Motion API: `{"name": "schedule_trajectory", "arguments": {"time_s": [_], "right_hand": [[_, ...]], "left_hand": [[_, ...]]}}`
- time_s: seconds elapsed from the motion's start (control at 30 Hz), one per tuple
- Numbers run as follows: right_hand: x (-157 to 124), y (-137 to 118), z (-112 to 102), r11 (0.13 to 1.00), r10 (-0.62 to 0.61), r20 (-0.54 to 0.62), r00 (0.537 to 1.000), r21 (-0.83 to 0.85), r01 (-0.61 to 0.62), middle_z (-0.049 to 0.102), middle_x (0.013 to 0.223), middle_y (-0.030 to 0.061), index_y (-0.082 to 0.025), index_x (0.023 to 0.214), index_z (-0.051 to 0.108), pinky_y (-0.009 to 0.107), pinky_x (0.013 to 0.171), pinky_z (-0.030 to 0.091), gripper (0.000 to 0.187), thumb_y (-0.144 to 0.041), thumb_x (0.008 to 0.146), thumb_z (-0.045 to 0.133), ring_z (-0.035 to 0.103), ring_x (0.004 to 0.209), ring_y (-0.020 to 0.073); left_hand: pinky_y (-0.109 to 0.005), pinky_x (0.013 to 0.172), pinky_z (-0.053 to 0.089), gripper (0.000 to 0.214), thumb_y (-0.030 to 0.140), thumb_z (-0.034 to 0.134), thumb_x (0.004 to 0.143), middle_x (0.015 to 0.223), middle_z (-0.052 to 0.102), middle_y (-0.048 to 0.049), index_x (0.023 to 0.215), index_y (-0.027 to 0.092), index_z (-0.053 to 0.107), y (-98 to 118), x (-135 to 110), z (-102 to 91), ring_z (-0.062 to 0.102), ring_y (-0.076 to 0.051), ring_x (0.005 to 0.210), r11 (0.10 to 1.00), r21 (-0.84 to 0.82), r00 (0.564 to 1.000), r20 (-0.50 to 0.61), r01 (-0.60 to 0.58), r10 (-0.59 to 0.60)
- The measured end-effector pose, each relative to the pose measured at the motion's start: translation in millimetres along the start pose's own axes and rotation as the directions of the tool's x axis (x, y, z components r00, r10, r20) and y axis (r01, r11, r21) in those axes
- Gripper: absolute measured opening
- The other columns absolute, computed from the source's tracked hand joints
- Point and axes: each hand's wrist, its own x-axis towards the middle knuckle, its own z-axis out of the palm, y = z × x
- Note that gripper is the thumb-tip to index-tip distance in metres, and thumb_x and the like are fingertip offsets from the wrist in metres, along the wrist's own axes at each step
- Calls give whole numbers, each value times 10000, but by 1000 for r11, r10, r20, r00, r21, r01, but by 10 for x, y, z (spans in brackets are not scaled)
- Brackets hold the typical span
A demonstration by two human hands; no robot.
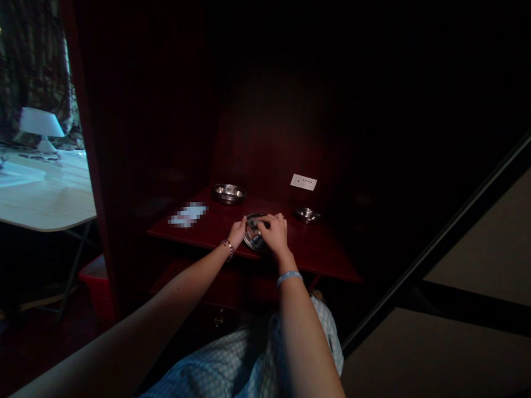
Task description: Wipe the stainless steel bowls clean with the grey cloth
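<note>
A dark red shelf (320, 255) spans the middle of the view, with a pale table (39, 201) beyond it at the left and a white lamp (40, 122) on that table. The left hand (237, 233) grasps the left side of a shiny round metal dish (253, 241), which is at the shelf's front edge; whether it rests there is unclear. The right hand (275, 230) bends its fingers over the dish's right side, but what they pinch, if anything, cannot be told. Behind, at the left, stands a metal bowl (229, 194); a smaller bowl (307, 215) sits to the right, below a white socket plate (304, 182).
</note>
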Motion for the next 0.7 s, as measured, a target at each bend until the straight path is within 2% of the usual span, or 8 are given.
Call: {"name": "schedule_trajectory", "arguments": {"time_s": [0.17,0.33,0.5,0.7], "right_hand": [[26,14,-7,998,54,70,996,-35,-52,730,1024,24,-257,917,776,329,947,340,328,-256,918,448,520,1048,214],[40,47,-81,978,156,157,975,-166,-130,720,1046,103,-171,908,769,301,913,347,392,-214,928,380,574,1035,211],[35,97,-126,934,258,149,955,-289,-208,710,1126,162,-126,1017,760,342,945,329,418,-201,931,359,577,1127,252],[9,185,-96,873,395,55,917,-333,-356,704,1127,210,-65,1065,744,402,972,328,407,-207,909,396,578,1168,314]], "left_hand": [[-257,568,415,570,660,577,800,485,585,-18,492,183,534,4,0,-8,537,-132,490,999,35,999,1,-35,35],[-271,600,435,546,657,577,797,568,657,-53,558,167,603,14,-7,6,590,-161,559,1000,-1,1000,6,2,-2],[-272,596,417,534,652,593,785,539,636,-41,572,164,617,-8,7,-1,577,-165,554,1000,7,1000,-14,-3,3],[-269,588,408,540,669,591,771,556,643,-45,566,169,604,-24,17,-15,569,-163,559,1000,9,1000,-14,-9,9]]}}
